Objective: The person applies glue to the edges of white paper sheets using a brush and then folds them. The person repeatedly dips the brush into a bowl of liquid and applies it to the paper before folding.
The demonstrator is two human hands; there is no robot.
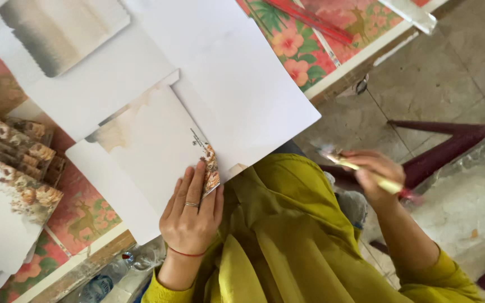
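My left hand (191, 210) lies flat, fingers together, on the near corner of a pale card (147, 151) with brownish stains and a small floral printed edge (211, 168). The card rests on large white sheets (237, 78) spread over the table. My right hand (374, 168) is off the table to the right, above the floor, closed around a yellow-handled brush (366, 171) whose bristle end points left and looks blurred. Yellow-green sleeves and clothing fill the lower middle.
A stack of floral-edged cards (18, 163) sits at the left. The table has a pink floral cloth (304, 45) with red sticks (310, 19) on it. A dark red stool (444, 148) and clear plastic sheet (472, 196) are on the tiled floor at right.
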